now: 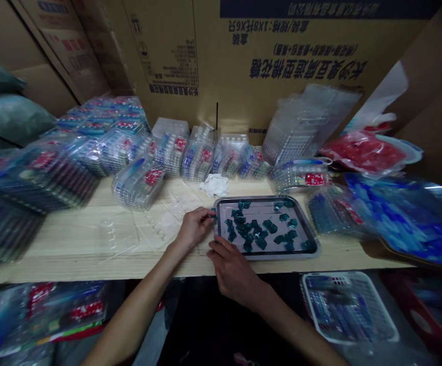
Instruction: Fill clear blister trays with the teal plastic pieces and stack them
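Note:
A metal tray [266,252] lies on the wooden table and holds several small teal pieces [257,230]. My left hand [195,227] rests at the tray's left rim, fingers curled in a pinch around a small teal piece at the rim. My right hand [231,268] lies at the tray's near left corner, fingers bent and pressed down on the table edge; what they hold, if anything, is hidden. A clear plastic blister sheet [156,223] lies flat just left of my left hand.
Stacks of clear packed blister cases [91,147] fill the table's left and back. A crumpled white tissue [214,185] lies behind the tray. Bags of red pieces [361,151] and blue pieces [400,216] sit on the right. A white basket [348,307] stands below, cardboard boxes [244,51] behind.

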{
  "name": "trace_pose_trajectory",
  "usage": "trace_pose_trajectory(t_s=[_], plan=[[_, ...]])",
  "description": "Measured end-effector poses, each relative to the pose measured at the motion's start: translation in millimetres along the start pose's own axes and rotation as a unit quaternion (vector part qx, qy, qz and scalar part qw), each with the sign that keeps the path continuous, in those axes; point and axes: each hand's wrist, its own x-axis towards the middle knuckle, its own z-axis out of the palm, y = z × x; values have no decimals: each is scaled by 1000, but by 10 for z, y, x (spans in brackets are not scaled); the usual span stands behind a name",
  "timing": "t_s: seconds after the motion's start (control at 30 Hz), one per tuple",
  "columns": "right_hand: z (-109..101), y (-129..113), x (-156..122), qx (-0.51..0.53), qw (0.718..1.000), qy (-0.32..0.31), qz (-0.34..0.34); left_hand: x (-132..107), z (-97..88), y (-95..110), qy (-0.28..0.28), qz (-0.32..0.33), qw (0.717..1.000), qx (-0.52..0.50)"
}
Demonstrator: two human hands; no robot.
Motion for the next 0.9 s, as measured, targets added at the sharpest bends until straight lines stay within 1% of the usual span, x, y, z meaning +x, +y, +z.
trace_pose_trajectory(t_s=[0.07,0.17,0.23,0.33,0.4,0.47,0.53,0.57,0.63,0.7,0.73,0.77,0.83,0.9], plan=[[0,12,7,4,1000,-2,-2,31,31,-11,-26,33,998,48],[-7,20,13,14,1000,-4,-5,52,32,-28,-54,48,992,102],[-6,15,10,21,1000,-2,-4,35,24,-30,-55,59,988,130],[-3,20,9,32,999,10,-9,-30,26,-19,-43,84,982,161],[-25,72,27,49,998,35,-14,-82,32,-13,-30,95,980,171],[-81,184,70,54,995,84,20,-127,31,-18,-19,105,980,169],[-162,345,133,20,987,124,102,-163,17,-29,-10,112,980,163],[-202,432,170,-14,981,125,146,-177,5,-33,-6,114,980,162],[-266,594,241,-86,970,88,210,-197,-24,-19,4,111,981,162],[-299,713,298,-127,962,43,236,-206,-49,40,24,101,982,155],[-307,755,318,-131,961,33,241,-205,-54,90,37,96,984,144],[-313,788,330,-127,960,38,247,-199,-49,152,48,91,986,128],[-328,834,335,-100,958,80,255,-168,-2,296,59,73,992,79],[-353,873,322,-60,957,131,250,-106,110,435,51,15,999,0]])
